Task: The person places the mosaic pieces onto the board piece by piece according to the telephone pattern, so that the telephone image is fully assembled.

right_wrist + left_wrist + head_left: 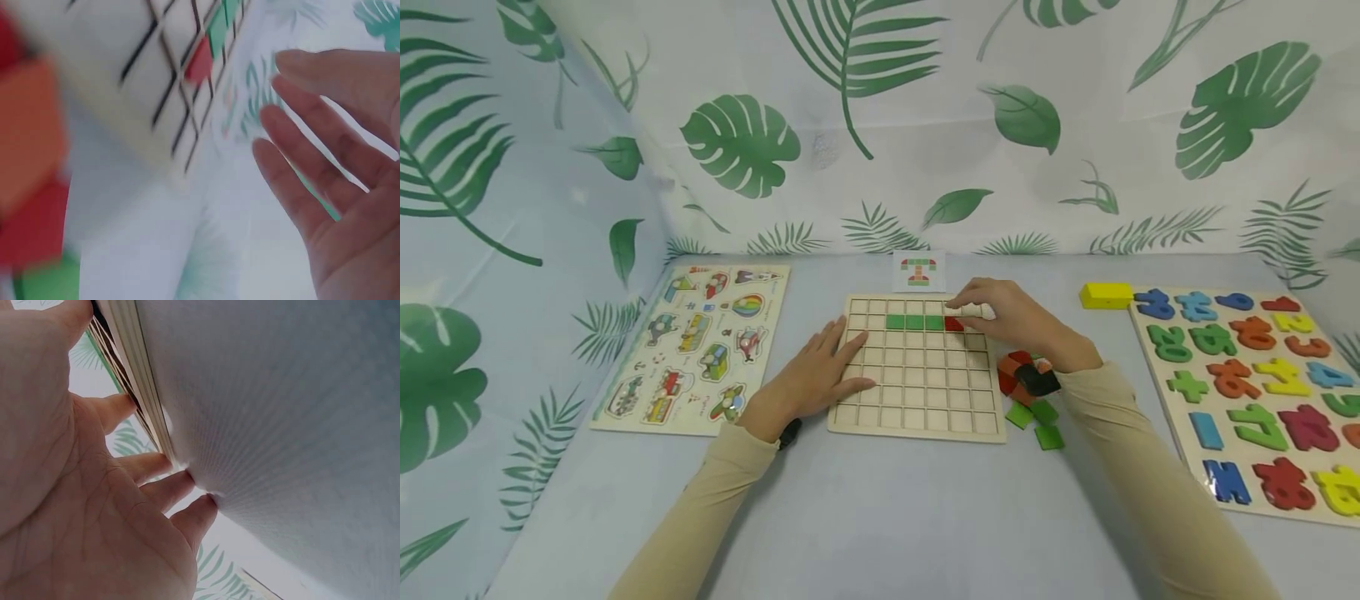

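A wooden grid board [917, 423] lies flat on the table. Three green square tiles [915, 322] sit side by side in its second row, with a red tile [953, 324] just to their right. My left hand [812, 371] rests at the board's left edge, and its fingertips touch the side in the left wrist view. Over the upper right of the board is my right hand [1006, 312], close to the red tile. In the right wrist view its fingers look loosely extended, holding nothing. A pattern card [919, 284] with a red, green and orange figure lies behind the board.
Loose red and orange tiles [1006, 380] lie right of the board, partly under my right wrist, with several green tiles [1049, 437] nearer me. A picture puzzle [655, 346] lies left. At right are a yellow block [1107, 295] and a number puzzle board [1172, 398].
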The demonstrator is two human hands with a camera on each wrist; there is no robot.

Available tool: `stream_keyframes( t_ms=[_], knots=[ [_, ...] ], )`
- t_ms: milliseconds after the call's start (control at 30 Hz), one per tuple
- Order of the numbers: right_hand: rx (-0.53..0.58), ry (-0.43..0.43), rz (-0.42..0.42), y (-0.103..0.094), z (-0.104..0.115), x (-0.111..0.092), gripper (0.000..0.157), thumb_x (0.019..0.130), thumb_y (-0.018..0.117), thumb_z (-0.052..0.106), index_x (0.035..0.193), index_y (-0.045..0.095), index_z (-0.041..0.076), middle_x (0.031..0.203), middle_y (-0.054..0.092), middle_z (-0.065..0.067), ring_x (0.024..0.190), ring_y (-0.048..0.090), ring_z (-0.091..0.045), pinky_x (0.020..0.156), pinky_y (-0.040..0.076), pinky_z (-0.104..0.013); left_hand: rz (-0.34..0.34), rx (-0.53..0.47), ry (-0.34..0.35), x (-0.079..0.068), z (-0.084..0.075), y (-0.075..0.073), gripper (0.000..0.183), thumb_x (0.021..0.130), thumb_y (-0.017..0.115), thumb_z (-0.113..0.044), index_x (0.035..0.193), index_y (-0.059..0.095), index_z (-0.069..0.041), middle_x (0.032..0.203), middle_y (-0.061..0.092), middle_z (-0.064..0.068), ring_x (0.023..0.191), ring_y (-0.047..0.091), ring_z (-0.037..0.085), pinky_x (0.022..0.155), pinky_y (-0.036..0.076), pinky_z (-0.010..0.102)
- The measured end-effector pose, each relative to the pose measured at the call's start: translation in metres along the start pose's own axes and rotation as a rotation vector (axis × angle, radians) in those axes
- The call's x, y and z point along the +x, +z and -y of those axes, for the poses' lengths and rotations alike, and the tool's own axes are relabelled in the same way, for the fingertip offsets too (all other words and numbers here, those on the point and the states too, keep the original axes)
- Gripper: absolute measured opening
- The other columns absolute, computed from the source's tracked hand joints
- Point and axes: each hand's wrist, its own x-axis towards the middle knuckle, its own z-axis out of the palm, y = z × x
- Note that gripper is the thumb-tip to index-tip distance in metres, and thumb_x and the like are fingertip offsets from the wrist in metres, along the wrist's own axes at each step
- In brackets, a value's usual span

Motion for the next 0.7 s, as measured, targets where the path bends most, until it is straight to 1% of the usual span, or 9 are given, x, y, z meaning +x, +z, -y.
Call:
stream_keyframes(
  t_ms=[67, 167, 267, 367, 567, 700],
  knots=[
    [-0.012, 0.024, 0.002, -0.009, -0.003, -0.010, 0.027, 0.093, 0.075, -0.007, 0.119, 0.075, -0.005, 0.112, 0.073, -0.015, 0.101, 0.066, -0.034, 0.088, 0.056, -0.053, -0.004, -0.001, 0.000, -0.001, 0.000, 0.000, 0.079, 0.108, 0.056, -0.045, 0.166, 0.023, -0.003, 0.170, 0.004, 0.033, 0.158, 0.007, 0.049, 0.127, 0.012, 0.058],
    [-0.033, 0.068, 0.026, -0.019, -0.007, -0.024, 0.024, 0.092, 0.076, -0.006, 0.115, 0.078, -0.003, 0.106, 0.074, -0.011, 0.100, 0.068, -0.032, 0.091, 0.057, -0.053, -0.006, 0.002, 0.000, -0.001, 0.001, -0.001, 0.079, 0.108, 0.056, -0.044, 0.166, 0.023, -0.003, 0.169, 0.004, 0.034, 0.157, 0.007, 0.049, 0.127, 0.012, 0.058],
    [-0.037, 0.117, 0.077, -0.025, -0.011, -0.034, 0.023, 0.092, 0.077, -0.004, 0.114, 0.078, -0.002, 0.105, 0.074, -0.009, 0.102, 0.068, -0.032, 0.094, 0.057, -0.055, -0.007, 0.001, -0.004, -0.002, 0.002, -0.002, 0.079, 0.108, 0.056, -0.044, 0.166, 0.023, -0.003, 0.169, 0.004, 0.034, 0.157, 0.008, 0.050, 0.127, 0.012, 0.058],
    [-0.034, 0.150, 0.130, -0.026, -0.015, -0.043, 0.022, 0.092, 0.077, -0.003, 0.114, 0.079, -0.001, 0.106, 0.073, -0.008, 0.103, 0.068, -0.033, 0.094, 0.056, -0.055, -0.009, -0.004, -0.006, -0.002, 0.003, -0.002, 0.078, 0.108, 0.057, -0.043, 0.166, 0.024, -0.003, 0.169, 0.005, 0.034, 0.157, 0.008, 0.050, 0.127, 0.012, 0.058],
    [-0.047, 0.154, 0.186, -0.026, -0.023, -0.058, 0.019, 0.090, 0.080, -0.001, 0.108, 0.081, 0.003, 0.104, 0.074, -0.003, 0.099, 0.069, -0.028, 0.087, 0.059, -0.048, -0.010, -0.002, 0.011, 0.001, 0.003, 0.000, 0.078, 0.108, 0.057, -0.043, 0.166, 0.025, -0.002, 0.169, 0.006, 0.035, 0.157, 0.008, 0.051, 0.127, 0.014, 0.059],
    [-0.052, 0.146, 0.206, -0.028, -0.027, -0.064, 0.019, 0.089, 0.081, -0.002, 0.107, 0.082, 0.005, 0.103, 0.074, 0.000, 0.097, 0.068, -0.023, 0.085, 0.059, -0.043, -0.006, 0.004, 0.002, 0.002, 0.002, 0.001, 0.078, 0.108, 0.057, -0.043, 0.166, 0.024, -0.003, 0.169, 0.005, 0.034, 0.157, 0.008, 0.050, 0.127, 0.013, 0.059]
  ],
)
